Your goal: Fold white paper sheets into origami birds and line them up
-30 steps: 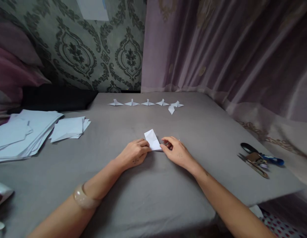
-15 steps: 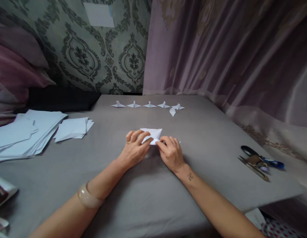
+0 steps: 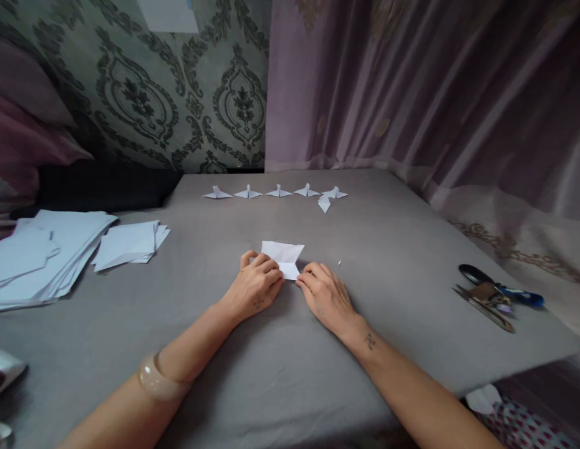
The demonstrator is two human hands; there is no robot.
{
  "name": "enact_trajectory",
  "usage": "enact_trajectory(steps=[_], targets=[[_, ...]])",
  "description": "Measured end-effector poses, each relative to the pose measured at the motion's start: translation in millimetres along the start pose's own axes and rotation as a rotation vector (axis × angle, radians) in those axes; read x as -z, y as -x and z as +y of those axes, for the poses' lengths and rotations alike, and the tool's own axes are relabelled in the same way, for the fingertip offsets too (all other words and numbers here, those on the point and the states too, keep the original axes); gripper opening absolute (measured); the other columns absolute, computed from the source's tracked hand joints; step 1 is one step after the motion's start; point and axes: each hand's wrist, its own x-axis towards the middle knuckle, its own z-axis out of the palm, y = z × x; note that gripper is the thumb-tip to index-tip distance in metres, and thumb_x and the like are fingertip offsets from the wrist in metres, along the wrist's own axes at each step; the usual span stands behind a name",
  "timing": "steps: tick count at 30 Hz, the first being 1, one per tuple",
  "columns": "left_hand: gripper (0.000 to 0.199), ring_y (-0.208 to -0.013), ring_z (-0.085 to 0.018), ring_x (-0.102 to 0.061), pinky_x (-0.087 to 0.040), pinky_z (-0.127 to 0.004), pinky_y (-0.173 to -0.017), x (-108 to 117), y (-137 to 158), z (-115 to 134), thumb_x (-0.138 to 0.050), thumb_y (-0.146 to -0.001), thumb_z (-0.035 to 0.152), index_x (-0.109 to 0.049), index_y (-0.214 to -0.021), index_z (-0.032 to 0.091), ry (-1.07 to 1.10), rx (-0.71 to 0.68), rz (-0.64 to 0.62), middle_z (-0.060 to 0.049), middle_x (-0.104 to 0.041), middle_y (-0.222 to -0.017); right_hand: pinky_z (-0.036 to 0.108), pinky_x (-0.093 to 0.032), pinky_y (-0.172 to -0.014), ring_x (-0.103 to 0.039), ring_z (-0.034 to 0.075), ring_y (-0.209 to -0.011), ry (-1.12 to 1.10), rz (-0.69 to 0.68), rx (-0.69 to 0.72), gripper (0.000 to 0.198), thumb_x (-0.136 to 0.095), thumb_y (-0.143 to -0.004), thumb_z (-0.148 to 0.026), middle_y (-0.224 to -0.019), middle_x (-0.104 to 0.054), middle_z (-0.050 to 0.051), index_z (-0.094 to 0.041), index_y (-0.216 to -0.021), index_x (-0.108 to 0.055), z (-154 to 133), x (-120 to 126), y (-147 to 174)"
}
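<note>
A small sheet of white folded paper (image 3: 286,254) lies at the middle of the grey cloth, creased and partly opened out. My left hand (image 3: 258,277) grips its left side, fingers curled over the edge. At the paper's lower right corner, my right hand (image 3: 325,290) pinches the edge between thumb and forefinger. Beyond the hands stands a row of several folded paper figures (image 3: 278,191) with spread wings. A smaller folded paper piece (image 3: 324,204) lies against the rightmost one.
Large white sheets (image 3: 60,249) and a stack of smaller paper squares (image 3: 128,244) lie on the left. Scissors (image 3: 484,308) and other small items are near the right edge. A tiny white scrap (image 3: 339,262) sits right of my hands.
The paper's near part has been spread flatter, showing a lower flap between my hands. My right fingers have moved slightly down along its edge. The view has shifted a little.
</note>
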Motion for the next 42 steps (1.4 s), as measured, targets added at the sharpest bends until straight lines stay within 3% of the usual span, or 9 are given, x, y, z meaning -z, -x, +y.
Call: enact_trajectory(steps=[12, 20, 31, 36, 39, 42], targets=[[0.019, -0.086, -0.021, -0.057, -0.026, -0.044, -0.091, -13.1, -1.9, -13.2, -0.048, -0.091, 0.029, -0.065, -0.090, 0.023, -0.005, 0.147, 0.055, -0.003, -0.070, -0.085, 0.029, -0.043, -0.073, -0.057, 0.017, -0.082, -0.057, 0.039, -0.162, 0.016, -0.049, -0.089, -0.023, -0.087, -0.060, 0.006, -0.020, -0.080, -0.061, -1.9, -10.5, -5.2], [0.016, -0.085, -0.021, -0.057, -0.027, -0.043, -0.089, -20.4, -8.2, -18.1, -0.052, -0.090, 0.033, -0.065, -0.092, 0.023, -0.010, 0.161, 0.055, -0.004, -0.069, -0.088, 0.029, -0.042, -0.070, -0.056, 0.017, -0.080, -0.048, 0.024, -0.187, 0.011, -0.050, -0.087, -0.022, -0.088, -0.059, 0.005, -0.019, -0.079, -0.057, -1.1, -13.3, -5.5], [0.018, -0.087, -0.021, -0.055, -0.026, -0.044, -0.091, -24.2, -14.5, -19.4, -0.058, -0.085, 0.037, -0.066, -0.094, 0.024, 0.050, 0.177, -0.010, -0.005, -0.067, -0.094, 0.023, -0.043, -0.065, -0.056, 0.011, -0.071, -0.382, -0.096, -0.220, 0.012, -0.049, -0.084, -0.016, -0.088, -0.060, 0.001, -0.022, -0.085, -0.059, 19.4, 8.2, -5.8], [0.017, -0.088, -0.021, -0.055, -0.026, -0.044, -0.090, -25.9, -14.9, -19.9, -0.059, -0.085, 0.038, -0.066, -0.094, 0.024, 0.048, 0.172, -0.006, -0.005, -0.066, -0.093, 0.028, -0.046, -0.076, -0.058, 0.015, -0.086, -0.350, 0.003, -0.087, 0.026, -0.041, -0.088, -0.009, -0.094, -0.063, 0.005, -0.021, -0.097, -0.062, 9.9, 8.4, -5.8], [0.019, -0.089, -0.022, -0.055, -0.026, -0.043, -0.089, -26.0, -15.7, -19.2, -0.059, -0.084, 0.036, -0.064, -0.098, 0.024, 0.047, 0.171, -0.018, -0.005, -0.066, -0.095, 0.031, -0.047, -0.080, -0.056, 0.019, -0.093, -0.243, -0.036, 0.030, 0.031, -0.038, -0.089, -0.006, -0.095, -0.063, 0.007, -0.020, -0.103, -0.062, -3.1, 7.5, -3.2], [0.031, -0.089, -0.022, -0.054, -0.027, -0.043, -0.090, -22.9, -16.4, -18.7, -0.062, -0.082, 0.035, -0.057, -0.110, 0.023, 0.062, 0.208, -0.012, -0.005, -0.064, -0.095, 0.034, -0.049, -0.078, -0.055, 0.020, -0.091, -0.114, -0.085, 0.052, 0.028, -0.038, -0.090, -0.008, -0.092, -0.060, 0.008, -0.019, -0.096, -0.062, -13.0, 8.4, 0.6]])
